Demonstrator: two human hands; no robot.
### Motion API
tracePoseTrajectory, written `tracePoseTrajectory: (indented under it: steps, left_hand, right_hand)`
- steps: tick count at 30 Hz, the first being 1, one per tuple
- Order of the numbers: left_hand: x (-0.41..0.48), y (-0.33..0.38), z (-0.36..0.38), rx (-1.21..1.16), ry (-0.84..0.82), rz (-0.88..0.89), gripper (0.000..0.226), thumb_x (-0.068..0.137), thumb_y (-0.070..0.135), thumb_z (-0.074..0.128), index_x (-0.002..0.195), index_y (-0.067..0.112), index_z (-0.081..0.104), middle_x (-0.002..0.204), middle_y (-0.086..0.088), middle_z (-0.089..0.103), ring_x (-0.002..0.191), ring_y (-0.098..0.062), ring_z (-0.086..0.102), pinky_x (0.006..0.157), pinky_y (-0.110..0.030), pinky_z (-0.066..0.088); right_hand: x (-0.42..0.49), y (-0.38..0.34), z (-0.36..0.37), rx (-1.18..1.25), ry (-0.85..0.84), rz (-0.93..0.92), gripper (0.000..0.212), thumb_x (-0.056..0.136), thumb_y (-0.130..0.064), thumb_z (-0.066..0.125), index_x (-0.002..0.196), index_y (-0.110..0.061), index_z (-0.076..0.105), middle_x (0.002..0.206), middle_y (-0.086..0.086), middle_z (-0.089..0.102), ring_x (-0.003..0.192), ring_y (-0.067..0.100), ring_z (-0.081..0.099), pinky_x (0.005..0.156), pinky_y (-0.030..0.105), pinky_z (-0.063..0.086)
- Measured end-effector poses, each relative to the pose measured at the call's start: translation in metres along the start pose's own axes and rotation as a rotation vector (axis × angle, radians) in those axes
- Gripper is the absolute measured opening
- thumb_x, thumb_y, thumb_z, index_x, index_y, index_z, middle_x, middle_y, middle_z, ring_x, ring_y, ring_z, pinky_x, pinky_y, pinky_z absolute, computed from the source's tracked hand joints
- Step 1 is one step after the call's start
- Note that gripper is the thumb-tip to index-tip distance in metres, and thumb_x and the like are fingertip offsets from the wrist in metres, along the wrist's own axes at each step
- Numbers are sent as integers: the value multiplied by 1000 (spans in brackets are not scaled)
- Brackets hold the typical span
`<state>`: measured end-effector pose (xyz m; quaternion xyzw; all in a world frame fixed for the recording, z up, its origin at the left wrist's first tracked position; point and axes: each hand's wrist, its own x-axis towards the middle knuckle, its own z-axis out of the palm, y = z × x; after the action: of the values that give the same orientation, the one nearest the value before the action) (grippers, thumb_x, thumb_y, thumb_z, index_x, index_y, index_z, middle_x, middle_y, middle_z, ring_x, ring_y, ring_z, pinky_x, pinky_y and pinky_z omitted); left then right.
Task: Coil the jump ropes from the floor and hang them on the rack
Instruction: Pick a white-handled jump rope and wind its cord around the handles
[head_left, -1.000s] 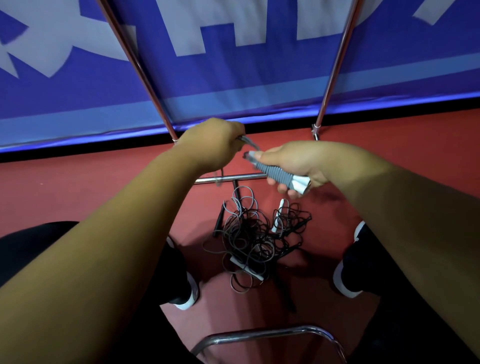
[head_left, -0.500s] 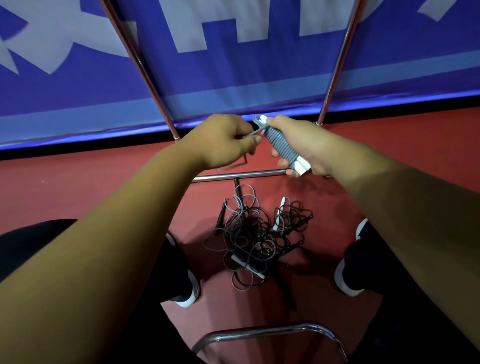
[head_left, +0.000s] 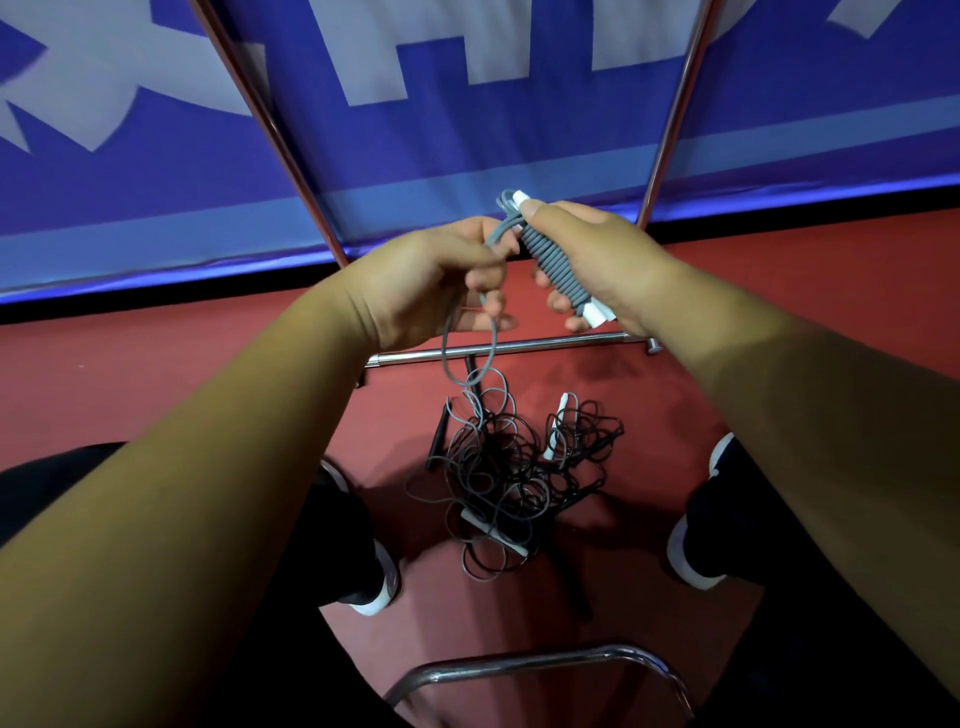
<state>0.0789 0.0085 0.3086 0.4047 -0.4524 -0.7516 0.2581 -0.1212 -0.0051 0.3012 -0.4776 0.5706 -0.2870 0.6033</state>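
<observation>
Head view showed the left hand (head_left: 431, 280) a little left of centre, its fingers curled round the grey cord (head_left: 470, 358), which hung from it in a loose loop and ran down toward the floor. Just to its right, the right hand (head_left: 602, 260) was clamped on the handles (head_left: 558, 273), which were held together with grey cord wound round them in close turns, white ends showing at top and bottom. Judged from this, one rope was partly coiled: a good stretch was wrapped, but the loop and the tail below it had yet to be taken up. Beneath the hands, between the person's shoes (head_left: 691, 561), the pile of ropes (head_left: 514, 467) lay tangled on the red floor (head_left: 156, 374), dark cords with at least two white-ended handles among them, so most of the coiling seemed left to do. Nothing could be seen hanging on the rack (head_left: 571, 342), whose chrome crossbar and slanted uprights stood just behind the pile; its upper part was out of frame.
</observation>
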Motion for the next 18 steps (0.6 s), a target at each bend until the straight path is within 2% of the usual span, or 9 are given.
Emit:
tracePoseTrajectory:
  steps: [2, 3, 5, 6, 9, 11, 13, 15, 18]
  left_hand:
    - [2, -4, -5, 225, 13, 30, 24, 105, 23, 49, 123, 15, 64, 69, 1, 40, 63, -15, 39, 70, -33, 42]
    - [4, -5, -6, 317, 30, 40, 33, 109, 31, 46, 129, 14, 66, 70, 1, 39, 64, -15, 32, 66, -33, 32]
    - [4, -5, -8, 390, 69, 28, 48, 111, 46, 36, 133, 18, 69, 70, 1, 37, 67, -17, 26, 64, -35, 24]
    - [4, -4, -10, 400, 82, 39, 50, 111, 48, 35, 131, 18, 70, 70, 1, 35, 67, -19, 25, 64, -36, 24]
    - [0, -2, -17, 494, 65, 98, 37, 110, 39, 44, 122, 22, 74, 69, 1, 36, 66, -19, 27, 63, -35, 25]
    - [-2, 0, -21, 647, 98, 65, 31, 109, 41, 51, 117, 28, 77, 69, 1, 46, 66, -20, 32, 62, -32, 29]
    - [-3, 1, -20, 783, 166, 14, 24, 105, 41, 59, 112, 31, 80, 70, 1, 61, 64, -16, 44, 59, -24, 38]
    - [-2, -1, -19, 852, 202, -29, 19, 103, 37, 65, 109, 28, 81, 77, 2, 73, 62, -8, 57, 58, -19, 45]
    - [1, -5, -13, 835, 220, -127, 17, 101, 28, 69, 106, 16, 79, 74, 3, 76, 52, -6, 61, 49, -18, 48]
  right_hand:
    - [0, -1, -2, 14, -11, 13, 42, 95, -71, 61, 103, -30, 71, 82, 6, 61, 51, 19, 52, 52, 30, 49]
    - [-1, -1, -3, 11, -19, 19, 40, 96, -71, 61, 100, -32, 70, 81, 5, 61, 50, 19, 51, 52, 31, 49]
    - [-2, -2, -4, -11, -27, 32, 40, 96, -71, 59, 104, -33, 71, 82, 4, 61, 50, 18, 52, 52, 30, 50]
    - [-2, -2, -5, -25, -30, 36, 43, 97, -71, 58, 109, -33, 71, 82, 4, 62, 51, 18, 52, 52, 30, 50]
    - [-2, -2, -5, -58, -30, 29, 51, 97, -74, 55, 118, -29, 70, 84, 5, 63, 51, 17, 54, 53, 31, 51]
    - [-4, -1, -5, -78, -57, 30, 50, 96, -76, 55, 114, -32, 70, 84, 5, 64, 53, 17, 55, 54, 33, 53]
    - [-8, -1, -3, -103, -94, 41, 47, 94, -77, 58, 108, -34, 69, 84, 5, 65, 54, 17, 56, 56, 36, 56]
    - [-10, 1, 1, -123, -128, 57, 47, 94, -73, 61, 110, -30, 69, 81, 6, 66, 53, 18, 57, 57, 39, 59]
    - [-13, 0, 6, -153, -173, 78, 55, 98, -67, 60, 117, -17, 70, 75, 8, 66, 52, 22, 59, 54, 41, 60]
